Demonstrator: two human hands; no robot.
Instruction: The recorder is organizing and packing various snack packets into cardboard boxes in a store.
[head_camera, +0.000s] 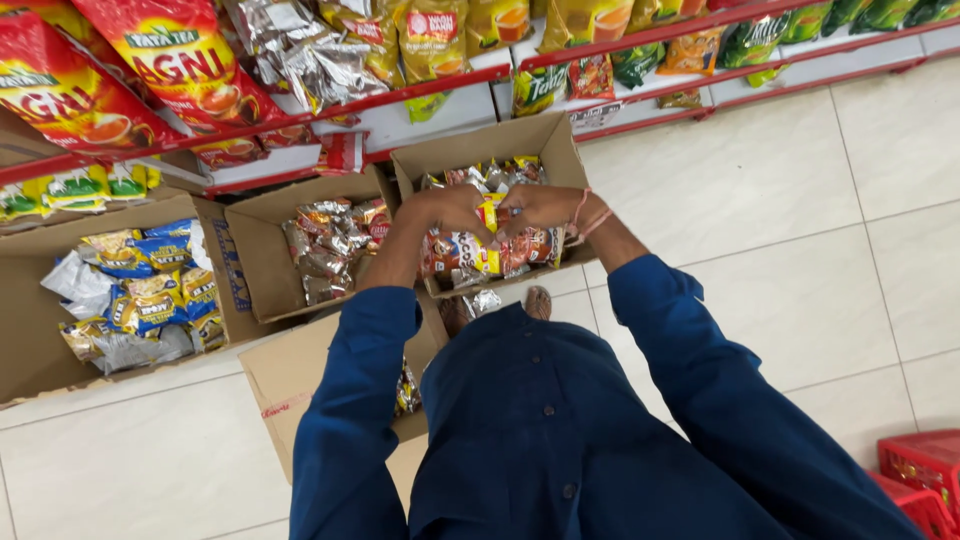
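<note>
Below, the left hand (447, 212) and the right hand (540, 208) met over an open cardboard box (548, 140), both closed around a small yellow packet (489, 214) pinched between them, fingers curled tight. A strip of like packets (478, 255) hung beneath it, over the foil-and-red sachets that filled that box. Just to the left stood a second box (262, 262) of crumpled silvery sachets, and further left a third box (30, 330) with blue-and-yellow packets; a fourth carton (290, 385) lay near the person's body, its contents mostly covered by the blue sleeves (355, 400). The boxes crowded the foot of the red-edged shelf (640, 38), so little floor showed between them.

The fingertips were hidden behind the packet, and how the strip joined it was hard to make out. A foot showed only as a toe between box and shirt. A red crate (925, 470) was cut off at the lower right corner.

The floor (780, 200) was pale glossy tile. The shelves carried large red and yellow pouches, tilted forward, cropped at the top.
</note>
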